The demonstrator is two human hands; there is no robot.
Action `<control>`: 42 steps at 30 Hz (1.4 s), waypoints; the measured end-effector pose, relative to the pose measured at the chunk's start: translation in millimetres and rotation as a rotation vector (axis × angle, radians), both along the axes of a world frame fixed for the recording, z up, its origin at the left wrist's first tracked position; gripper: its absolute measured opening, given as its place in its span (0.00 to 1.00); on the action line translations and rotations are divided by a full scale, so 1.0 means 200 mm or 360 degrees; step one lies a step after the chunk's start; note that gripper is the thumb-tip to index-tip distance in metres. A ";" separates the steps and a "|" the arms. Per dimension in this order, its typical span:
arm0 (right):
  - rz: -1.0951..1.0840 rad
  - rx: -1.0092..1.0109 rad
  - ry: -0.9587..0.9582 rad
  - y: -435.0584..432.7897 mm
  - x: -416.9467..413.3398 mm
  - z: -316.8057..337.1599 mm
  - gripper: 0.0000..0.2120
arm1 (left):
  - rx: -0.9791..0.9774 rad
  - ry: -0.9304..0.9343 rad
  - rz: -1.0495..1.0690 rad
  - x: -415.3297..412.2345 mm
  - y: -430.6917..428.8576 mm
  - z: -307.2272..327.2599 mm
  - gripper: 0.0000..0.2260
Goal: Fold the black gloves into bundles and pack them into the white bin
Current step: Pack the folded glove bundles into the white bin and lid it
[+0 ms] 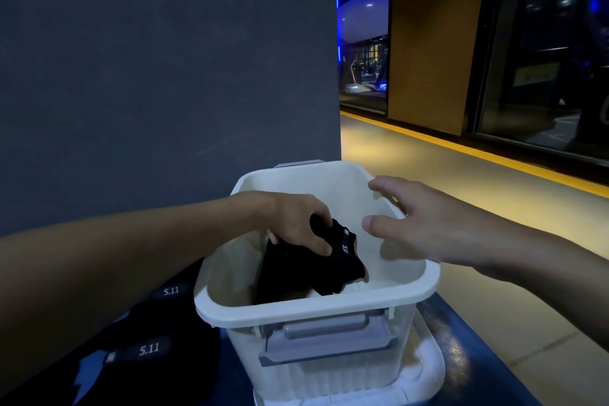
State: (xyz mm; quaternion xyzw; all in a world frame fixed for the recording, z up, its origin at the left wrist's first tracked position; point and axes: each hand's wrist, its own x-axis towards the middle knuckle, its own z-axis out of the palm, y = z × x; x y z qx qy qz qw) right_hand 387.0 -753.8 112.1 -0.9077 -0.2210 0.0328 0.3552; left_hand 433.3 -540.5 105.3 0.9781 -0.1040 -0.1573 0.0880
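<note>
Far L: pile of black gloves [148, 339] on the blue top [478, 369], just beside the white bin [296, 313]. White "5.11" tags up. Not folded yet, by the look.

Next, left hand [300, 224]: over the bin's L side. Grips a folded glove bundle [336, 260], fingers curled tight round it. Bundle: inside the bin mouth, low end down near the bin floor. Can't tell if touching. More black stuff under it, maybe another bundle; too dark to say.

R side, right hand [425, 224]: hovers above the bin's R rim, fingers straight and spread apart. Holds nothing. Can't tell if touching the rim.

Could go wrong:
- Letting go too high: may pop the bundle open. Soft cloth, quick to unroll.
- Pulling the L hand out fast: may drag the bundle back out w/ the fingers.
- Bumping the rim: may slide the bin. Looks light, and sits on a smooth white lid [431, 369].

Best guess: R hand ready to steady the bin or press the bundle flat.
</note>
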 end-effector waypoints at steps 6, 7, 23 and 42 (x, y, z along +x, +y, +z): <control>0.0002 0.0017 0.0005 0.01 0.00 0.00 0.30 | -0.0052 0.0042 -0.0066 0.03 0.06 -0.05 0.30; -0.0002 0.0018 0.0002 0.01 0.00 0.00 0.30 | -0.0129 0.0052 -0.0017 0.04 0.07 -0.06 0.29; 0.0012 0.0014 -0.0036 0.01 -0.01 0.00 0.31 | 0.0183 0.0012 -0.0120 0.05 0.02 -0.09 0.30; 0.0055 0.0058 0.0036 0.00 0.02 -0.01 0.28 | 0.0095 0.0059 -0.0332 0.06 0.06 -0.12 0.24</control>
